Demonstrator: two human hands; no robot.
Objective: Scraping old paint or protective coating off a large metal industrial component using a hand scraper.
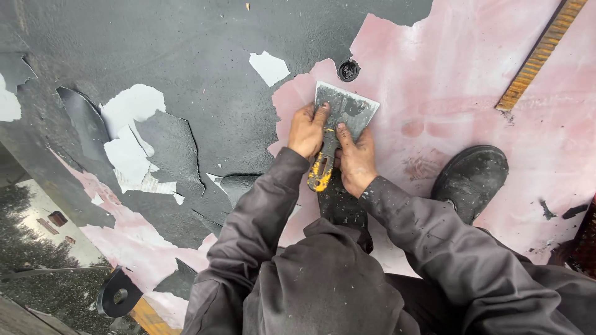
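Note:
A wide metal scraper [343, 109] with a yellow handle lies blade-forward on a pink surface [459, 80], at the edge of a black coating [186, 49]. My left hand [307, 131] presses on the blade's left side, fingers bent over it. Just to its right, my right hand [356, 158] grips the handle and pushes a finger onto the blade. Both sleeves are dark grey and stained.
Peeled black flakes and white patches [133, 133] lie at left. A round hole [348, 70] sits just beyond the blade. My black boot [470, 178] stands at right. A rusty threaded bar [540, 53] crosses the upper right. A black ring bracket [118, 294] hangs at lower left.

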